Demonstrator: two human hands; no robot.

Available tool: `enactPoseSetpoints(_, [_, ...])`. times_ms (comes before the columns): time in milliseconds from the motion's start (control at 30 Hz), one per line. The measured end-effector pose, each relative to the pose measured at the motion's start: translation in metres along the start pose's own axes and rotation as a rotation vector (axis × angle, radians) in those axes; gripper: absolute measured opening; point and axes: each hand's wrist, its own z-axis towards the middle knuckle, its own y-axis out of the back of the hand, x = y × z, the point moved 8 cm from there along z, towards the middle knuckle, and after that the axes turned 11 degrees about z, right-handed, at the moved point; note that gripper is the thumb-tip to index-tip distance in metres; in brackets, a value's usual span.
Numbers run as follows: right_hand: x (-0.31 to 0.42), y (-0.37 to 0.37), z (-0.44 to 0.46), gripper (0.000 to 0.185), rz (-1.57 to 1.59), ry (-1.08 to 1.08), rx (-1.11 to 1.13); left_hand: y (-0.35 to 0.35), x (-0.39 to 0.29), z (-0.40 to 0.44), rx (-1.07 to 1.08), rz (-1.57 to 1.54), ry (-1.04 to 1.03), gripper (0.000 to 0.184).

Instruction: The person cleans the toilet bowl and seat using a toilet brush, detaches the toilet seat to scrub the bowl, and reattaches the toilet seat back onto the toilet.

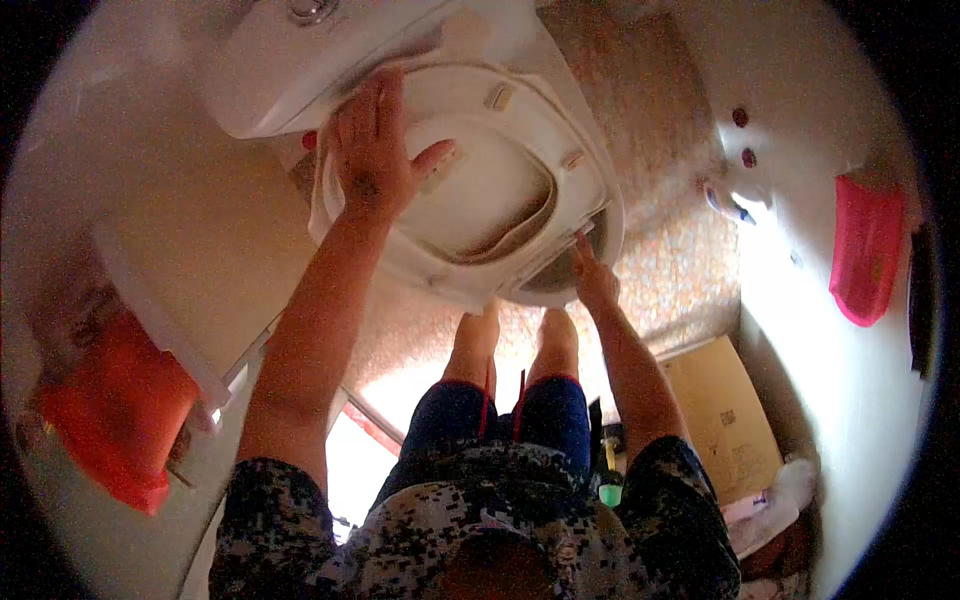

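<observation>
A white toilet seat (455, 240) lies askew over the toilet bowl (545, 298), with small bumpers showing on its face. A dark gap of the bowl is visible at the seat's near right edge. My left hand (372, 150) rests on the far left part of the seat, near the tank, fingers stretched and thumb spread out. At the near right edge, my right hand (597, 280) has its fingertips on the seat's rim. Its other fingers are curled and partly hidden. The seat appears tilted, though how far I cannot tell.
The toilet tank (290, 65) stands at the far left. A red plastic bag (125, 410) hangs at the left. To the right are a cardboard box (722, 415) on the floor and a pink holder (867, 250) on the wall. Mosaic tiles (680, 255) cover the floor.
</observation>
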Motion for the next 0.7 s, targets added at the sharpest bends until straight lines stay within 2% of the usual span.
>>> enactPoseSetpoints(33, [0.004, 0.0, -0.002, 0.055, 0.032, -0.013, 0.032, -0.009, 0.006, -0.007, 0.026, -0.036, 0.035, 0.066])
enactPoseSetpoints(100, [-0.005, -0.009, 0.007, 0.05, 0.139, -0.073, -0.069, -0.031, 0.026, -0.02, 0.089, -0.12, 0.098, 0.08])
enactPoseSetpoints(200, [-0.029, -0.044, 0.018, 0.038, 0.386, -0.279, -0.045, -0.052, 0.02, -0.025, 0.112, -0.003, -0.097, 0.092])
enactPoseSetpoints(300, [-0.024, -0.042, 0.011, 0.038, 0.426, -0.261, -0.165, -0.06, 0.024, -0.026, 0.175, -0.006, -0.055, 0.085])
enactPoseSetpoints(400, [-0.024, -0.043, 0.014, 0.039, 0.488, -0.107, -0.265, -0.042, 0.033, -0.029, 0.218, 0.266, 0.192, 0.09])
enactPoseSetpoints(500, [-0.022, -0.036, 0.018, 0.038, 0.57, -0.063, -0.39, -0.027, 0.073, -0.065, 0.103, 0.118, 0.422, 0.093])
enactPoseSetpoints(600, [-0.02, -0.039, 0.018, 0.035, 0.659, -0.157, -0.259, -0.084, 0.121, -0.129, 0.494, -0.102, 0.614, 0.091])
enactPoseSetpoints(633, [-0.021, -0.038, 0.018, 0.035, 0.694, -0.173, -0.231, -0.088, 0.131, -0.141, 0.54, -0.148, 0.659, 0.088])
enactPoseSetpoints(700, [-0.039, -0.06, 0.038, 0.031, 0.672, -0.012, -0.199, -0.099, 0.143, -0.158, 0.62, -0.253, 0.752, 0.082])
